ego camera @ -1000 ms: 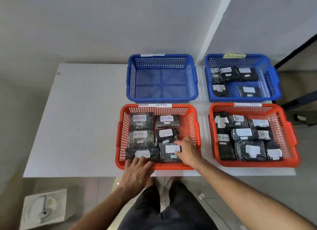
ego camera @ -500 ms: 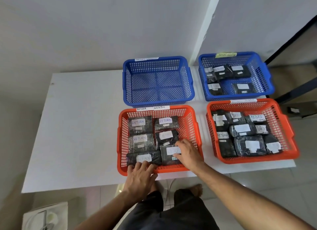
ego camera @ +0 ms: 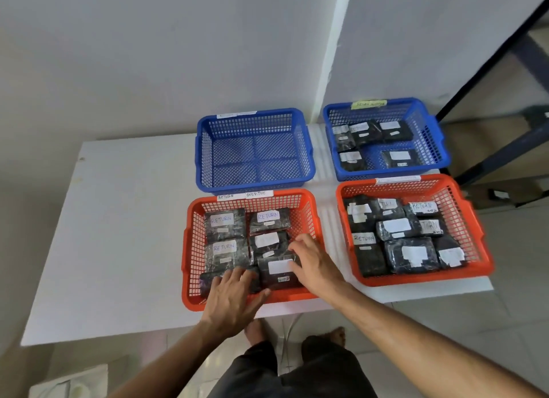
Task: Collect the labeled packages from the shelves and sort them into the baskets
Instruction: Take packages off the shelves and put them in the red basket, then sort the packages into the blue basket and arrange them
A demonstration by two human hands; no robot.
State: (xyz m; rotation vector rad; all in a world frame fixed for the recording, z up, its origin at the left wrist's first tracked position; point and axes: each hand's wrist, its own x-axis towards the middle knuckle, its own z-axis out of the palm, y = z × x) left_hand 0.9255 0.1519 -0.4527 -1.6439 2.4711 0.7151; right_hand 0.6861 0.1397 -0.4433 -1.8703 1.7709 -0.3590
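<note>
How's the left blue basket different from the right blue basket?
The left blue basket holds nothing, while the right blue basket holds five black wrapped packages. The left one's rim tag is white; the right one's is yellow-green. Both are mesh plastic, similar in shape, standing behind the orange baskets on the white table.

My left hand [ego camera: 233, 296] covers the front-left package's [ego camera: 208, 281] label, and the far blue basket's tag [ego camera: 236, 114] is too blurred to read.
</note>
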